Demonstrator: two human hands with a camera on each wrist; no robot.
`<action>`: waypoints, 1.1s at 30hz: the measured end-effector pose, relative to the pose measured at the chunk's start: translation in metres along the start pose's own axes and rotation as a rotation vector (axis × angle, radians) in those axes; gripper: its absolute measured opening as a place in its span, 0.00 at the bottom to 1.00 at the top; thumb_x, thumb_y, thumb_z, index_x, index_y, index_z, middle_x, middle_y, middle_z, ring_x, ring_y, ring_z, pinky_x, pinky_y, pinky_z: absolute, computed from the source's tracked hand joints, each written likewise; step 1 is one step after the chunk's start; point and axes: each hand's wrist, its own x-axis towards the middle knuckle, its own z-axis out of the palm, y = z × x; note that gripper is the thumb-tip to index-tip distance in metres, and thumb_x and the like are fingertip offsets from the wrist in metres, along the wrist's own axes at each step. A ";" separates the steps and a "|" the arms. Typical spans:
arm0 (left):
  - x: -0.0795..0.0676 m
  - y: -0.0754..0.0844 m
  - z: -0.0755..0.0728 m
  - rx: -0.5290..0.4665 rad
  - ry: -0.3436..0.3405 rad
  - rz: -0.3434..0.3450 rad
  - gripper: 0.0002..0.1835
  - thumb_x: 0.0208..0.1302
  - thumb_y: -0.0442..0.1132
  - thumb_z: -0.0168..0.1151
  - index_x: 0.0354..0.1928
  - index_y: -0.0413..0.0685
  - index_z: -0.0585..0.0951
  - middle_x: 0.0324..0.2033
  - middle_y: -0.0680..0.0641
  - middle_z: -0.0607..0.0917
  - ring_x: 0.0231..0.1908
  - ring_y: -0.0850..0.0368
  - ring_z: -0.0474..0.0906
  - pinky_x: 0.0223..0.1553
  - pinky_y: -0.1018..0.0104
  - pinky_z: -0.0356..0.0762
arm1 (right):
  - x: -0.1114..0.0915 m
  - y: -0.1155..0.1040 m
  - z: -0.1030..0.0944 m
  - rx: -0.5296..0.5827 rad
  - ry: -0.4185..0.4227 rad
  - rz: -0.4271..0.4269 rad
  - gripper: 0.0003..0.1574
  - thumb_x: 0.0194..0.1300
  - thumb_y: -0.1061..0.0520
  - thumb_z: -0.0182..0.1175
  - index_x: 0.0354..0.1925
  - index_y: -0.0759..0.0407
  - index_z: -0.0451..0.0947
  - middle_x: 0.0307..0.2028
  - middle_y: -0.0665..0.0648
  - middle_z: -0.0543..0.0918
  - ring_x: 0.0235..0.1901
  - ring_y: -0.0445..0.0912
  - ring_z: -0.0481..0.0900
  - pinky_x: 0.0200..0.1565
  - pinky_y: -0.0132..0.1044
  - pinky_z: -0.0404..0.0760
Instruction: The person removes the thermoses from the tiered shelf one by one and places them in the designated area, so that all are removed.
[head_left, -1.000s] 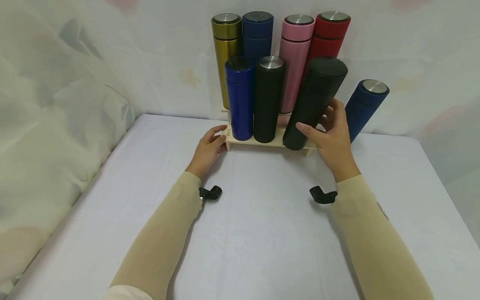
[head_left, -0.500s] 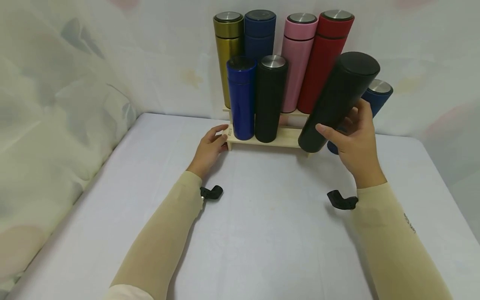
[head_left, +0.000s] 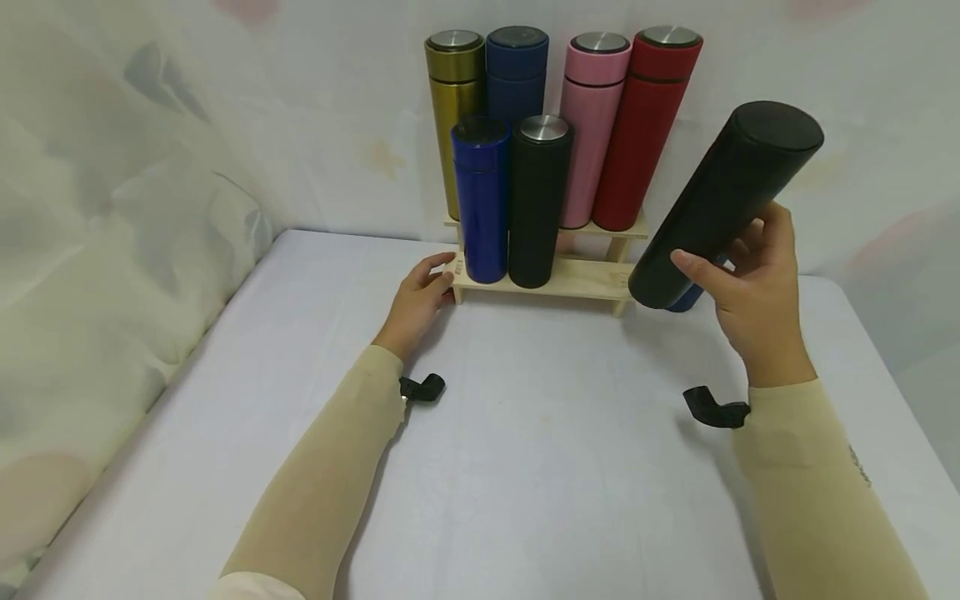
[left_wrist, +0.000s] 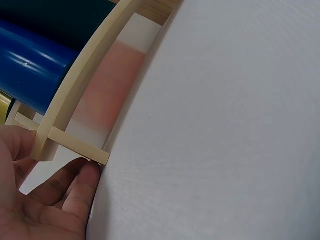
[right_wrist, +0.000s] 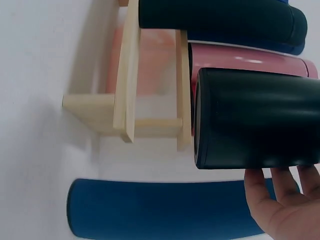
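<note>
My right hand (head_left: 761, 292) grips a black thermos bottle (head_left: 723, 200), tilted with its top to the right, just right of a two-tier wooden rack (head_left: 588, 277). In the right wrist view the held bottle's base hangs beside the rack's end. My left hand (head_left: 417, 302) pinches the left end of the lower shelf; the left wrist view has the thumb on top and fingertips at the leg. A glossy blue thermos bottle (head_left: 482, 208) and another black thermos bottle (head_left: 534, 212) stand on the lower tier.
Gold (head_left: 454, 117), navy (head_left: 517, 79), pink (head_left: 591, 133) and red (head_left: 645, 133) thermos bottles stand on the upper tier. Another blue bottle (right_wrist: 160, 209) stands right of the rack, mostly hidden behind my right hand in the head view. A white cloth covers the table (head_left: 540, 467); fabric hangs behind.
My right hand has carried the black thermos bottle off the lower shelf's right end, rightward, tilting it further. The left hand has stayed at the rack's left end.
</note>
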 end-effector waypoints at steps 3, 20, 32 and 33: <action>0.000 0.000 0.000 0.006 0.002 0.003 0.23 0.86 0.38 0.56 0.78 0.47 0.75 0.68 0.34 0.78 0.64 0.42 0.80 0.65 0.55 0.81 | -0.001 -0.001 -0.005 0.047 0.016 0.004 0.49 0.63 0.74 0.75 0.75 0.53 0.69 0.69 0.64 0.74 0.64 0.59 0.77 0.60 0.36 0.85; 0.000 0.001 0.000 0.021 -0.003 -0.002 0.23 0.87 0.39 0.56 0.78 0.49 0.75 0.68 0.34 0.79 0.63 0.42 0.81 0.65 0.55 0.81 | 0.002 -0.005 -0.038 0.111 0.202 0.029 0.49 0.60 0.77 0.76 0.72 0.53 0.71 0.67 0.63 0.77 0.65 0.56 0.77 0.68 0.43 0.78; -0.002 0.003 0.001 0.028 -0.002 0.002 0.23 0.87 0.39 0.55 0.78 0.47 0.75 0.68 0.34 0.79 0.63 0.42 0.81 0.65 0.55 0.81 | 0.003 -0.007 -0.053 0.055 0.304 0.052 0.47 0.62 0.75 0.75 0.73 0.50 0.71 0.67 0.61 0.77 0.65 0.54 0.77 0.75 0.45 0.70; -0.002 0.003 0.000 0.029 -0.002 0.000 0.23 0.87 0.39 0.55 0.78 0.47 0.75 0.68 0.34 0.78 0.63 0.42 0.80 0.65 0.55 0.81 | 0.003 -0.007 -0.054 0.046 0.311 0.058 0.47 0.63 0.75 0.76 0.73 0.50 0.71 0.67 0.60 0.77 0.64 0.54 0.78 0.75 0.45 0.69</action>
